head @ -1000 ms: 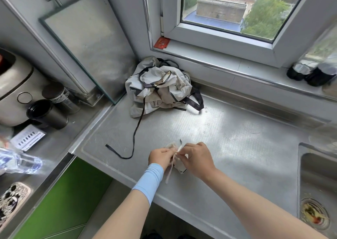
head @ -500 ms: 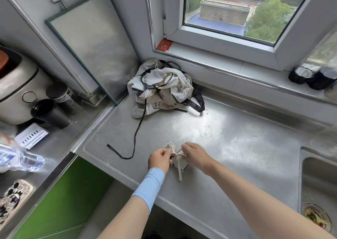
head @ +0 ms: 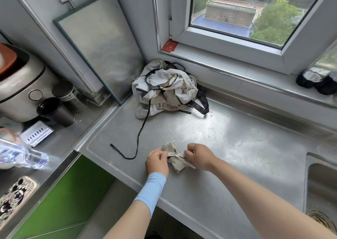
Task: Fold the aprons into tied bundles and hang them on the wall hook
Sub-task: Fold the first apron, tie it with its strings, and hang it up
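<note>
Folded apron bundle [head: 175,158] between both hands [head: 157,161], on countertop [head: 237,147]

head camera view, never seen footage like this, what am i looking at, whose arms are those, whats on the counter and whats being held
There is no machine here. The picture comes from one wide-angle camera worn on a person's head, looking forward and down, so the two arms reaching in from the bottom are the wearer's own. The left hand, with a light blue sleeve at its wrist, and the right hand each appear to pinch a tie string of a small folded apron bundle, which rests on the steel counter. Farther back, in the corner below the window, a crumpled apron lies in a heap, and a black strap trails from it across the counter. A sink is at the right edge.
</note>
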`<state>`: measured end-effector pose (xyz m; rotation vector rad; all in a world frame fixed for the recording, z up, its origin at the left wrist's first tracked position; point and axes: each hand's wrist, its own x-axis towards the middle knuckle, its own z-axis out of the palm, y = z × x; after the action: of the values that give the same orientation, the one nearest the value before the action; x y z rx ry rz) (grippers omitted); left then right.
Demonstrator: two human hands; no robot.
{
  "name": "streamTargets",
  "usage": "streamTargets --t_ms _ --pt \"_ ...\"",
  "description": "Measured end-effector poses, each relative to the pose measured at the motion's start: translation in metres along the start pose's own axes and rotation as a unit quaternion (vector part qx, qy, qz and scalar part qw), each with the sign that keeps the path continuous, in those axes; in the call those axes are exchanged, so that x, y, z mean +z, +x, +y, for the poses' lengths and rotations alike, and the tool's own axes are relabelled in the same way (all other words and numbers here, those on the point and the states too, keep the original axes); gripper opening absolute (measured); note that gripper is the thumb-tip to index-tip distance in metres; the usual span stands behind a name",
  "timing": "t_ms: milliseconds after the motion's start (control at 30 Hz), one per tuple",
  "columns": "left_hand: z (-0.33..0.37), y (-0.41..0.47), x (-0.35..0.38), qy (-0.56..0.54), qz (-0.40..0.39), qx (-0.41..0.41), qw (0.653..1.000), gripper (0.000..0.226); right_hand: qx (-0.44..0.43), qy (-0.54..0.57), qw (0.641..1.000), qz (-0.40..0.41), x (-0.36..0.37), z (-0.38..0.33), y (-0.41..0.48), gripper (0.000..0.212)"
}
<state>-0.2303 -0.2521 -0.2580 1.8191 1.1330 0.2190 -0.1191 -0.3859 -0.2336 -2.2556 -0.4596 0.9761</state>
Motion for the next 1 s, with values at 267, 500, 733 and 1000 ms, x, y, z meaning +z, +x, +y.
streamTargets --t_ms 267,500,733,1000 --pt "-0.001 0.016 -0.004 -0.071 -0.025 -0.086 0.993 0.028 0.016 -0.007 1.000 -0.023 0.011 -0.006 0.003 0.029" --pt "-0.004 0.021 -0.007 -0.056 -0.036 -0.108 0.992 0.030 0.025 -0.019 0.999 -0.011 0.018 -0.011 0.005 0.026" --pt "0.011 0.025 -0.023 0.059 -0.109 -0.002 0.992 0.011 0.008 -0.290 0.955 0.067 0.017 -0.029 0.005 0.027" --pt "0.031 0.002 -0.019 0.171 -0.242 -0.066 0.953 0.075 -0.185 -0.316 0.930 -0.035 0.005 -0.055 0.021 0.072"
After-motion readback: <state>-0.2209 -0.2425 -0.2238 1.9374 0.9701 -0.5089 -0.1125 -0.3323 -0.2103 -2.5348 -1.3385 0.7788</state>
